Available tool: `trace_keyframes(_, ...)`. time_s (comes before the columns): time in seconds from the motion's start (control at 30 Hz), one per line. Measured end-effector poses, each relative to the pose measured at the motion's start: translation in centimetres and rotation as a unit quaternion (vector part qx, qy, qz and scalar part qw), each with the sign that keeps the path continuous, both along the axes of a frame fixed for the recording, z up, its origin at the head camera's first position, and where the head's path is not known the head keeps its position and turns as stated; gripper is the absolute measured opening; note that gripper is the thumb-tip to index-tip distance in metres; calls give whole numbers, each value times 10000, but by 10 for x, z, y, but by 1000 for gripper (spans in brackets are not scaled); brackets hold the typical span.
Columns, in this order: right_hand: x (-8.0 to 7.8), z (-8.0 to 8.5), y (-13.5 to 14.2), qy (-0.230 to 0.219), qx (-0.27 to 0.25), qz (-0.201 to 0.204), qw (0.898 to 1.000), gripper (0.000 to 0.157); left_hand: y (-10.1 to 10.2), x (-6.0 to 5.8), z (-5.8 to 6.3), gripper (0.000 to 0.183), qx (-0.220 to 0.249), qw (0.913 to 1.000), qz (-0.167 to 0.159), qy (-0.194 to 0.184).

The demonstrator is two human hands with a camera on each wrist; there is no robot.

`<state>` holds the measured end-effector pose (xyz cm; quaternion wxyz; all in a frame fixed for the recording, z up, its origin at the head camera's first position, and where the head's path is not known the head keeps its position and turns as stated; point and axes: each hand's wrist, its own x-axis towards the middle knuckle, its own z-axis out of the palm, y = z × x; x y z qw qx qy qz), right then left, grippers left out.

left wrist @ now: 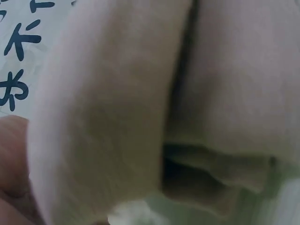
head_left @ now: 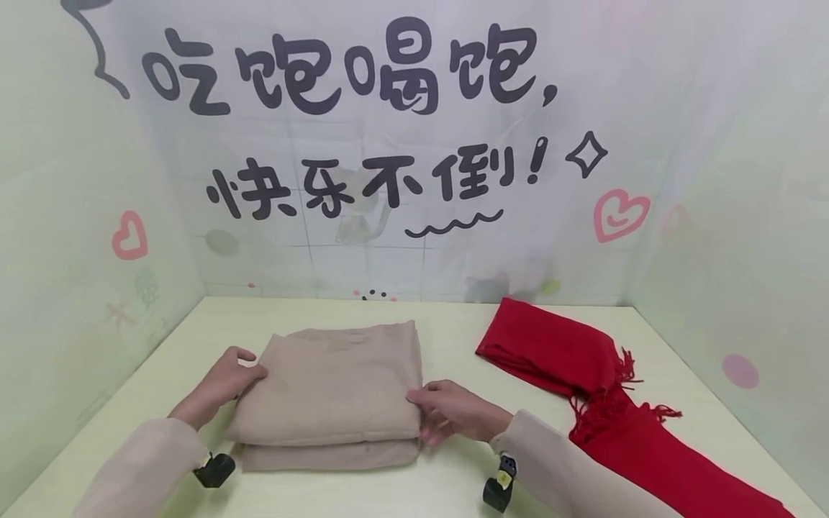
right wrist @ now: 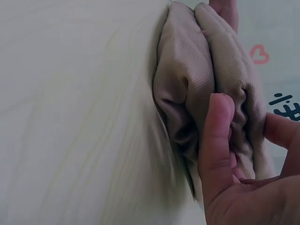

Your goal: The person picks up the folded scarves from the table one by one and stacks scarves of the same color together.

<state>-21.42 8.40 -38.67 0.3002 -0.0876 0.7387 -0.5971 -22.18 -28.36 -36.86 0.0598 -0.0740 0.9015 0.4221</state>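
Observation:
A folded beige cloth [head_left: 337,381] lies in a thick, layered stack on the table, its exact kind hard to tell. At its left edge my left hand [head_left: 227,378] grips the fabric, with the thumb on top. My right hand [head_left: 456,410] pinches the right edge, its thumb on the upper face and its fingers against the side. Close up in the left wrist view, the beige cloth [left wrist: 108,108] covers most of the left hand [left wrist: 14,164], hiding its fingers. The right wrist view shows the right hand [right wrist: 258,197] around the bulging folds of the cloth [right wrist: 187,70].
To the right on the pale table [head_left: 447,489] lies a red fringed scarf [head_left: 550,345], partly folded, its other part [head_left: 673,460] running toward the front right corner. A white printed backdrop [head_left: 388,266] stands behind, with pale walls at both sides.

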Motion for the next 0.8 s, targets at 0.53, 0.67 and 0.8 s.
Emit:
trace_keyframes(0.53, -19, 4, 60, 279, 523, -277, 9979, 24, 33, -17, 28, 43, -465, 9976, 206, 470)
trace_keyframes(0.67, -22, 6, 77, 415, 645, -470, 9959, 27, 48, -22, 34, 39, -713, 9946, 44, 756)
trace_keyframes(0.8, -27, 10, 91, 527, 859, -750, 9921, 29, 72, -29, 38, 35, -663, 9934, -274, 893)
